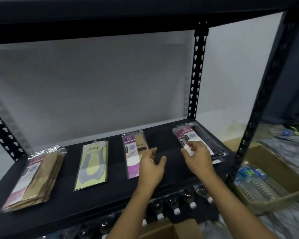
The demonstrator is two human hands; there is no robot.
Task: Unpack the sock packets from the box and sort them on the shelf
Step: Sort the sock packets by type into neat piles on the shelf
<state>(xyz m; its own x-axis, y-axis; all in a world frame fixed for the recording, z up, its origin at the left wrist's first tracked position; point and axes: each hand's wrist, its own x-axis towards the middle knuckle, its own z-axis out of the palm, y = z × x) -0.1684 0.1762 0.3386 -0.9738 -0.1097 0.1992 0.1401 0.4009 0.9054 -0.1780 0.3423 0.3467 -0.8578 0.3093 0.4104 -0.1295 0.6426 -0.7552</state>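
The black shelf (169, 152) is laid out in four separate piles, presumably one per sock type. At the far left a thick stack of tan packets (36, 178) is seen, then yellow-and-grey packets (91, 168), then a purple-carded beige packet (132, 152), and at the right end a stack of dark packets (197, 140). The cardboard box (167, 230) is glimpsed below. The left hand (151, 167) is held open and empty, overlapping the purple packet's near right edge. The right hand (198, 156) is spread loosely over the dark stack's near left corner, nothing visibly pinched.
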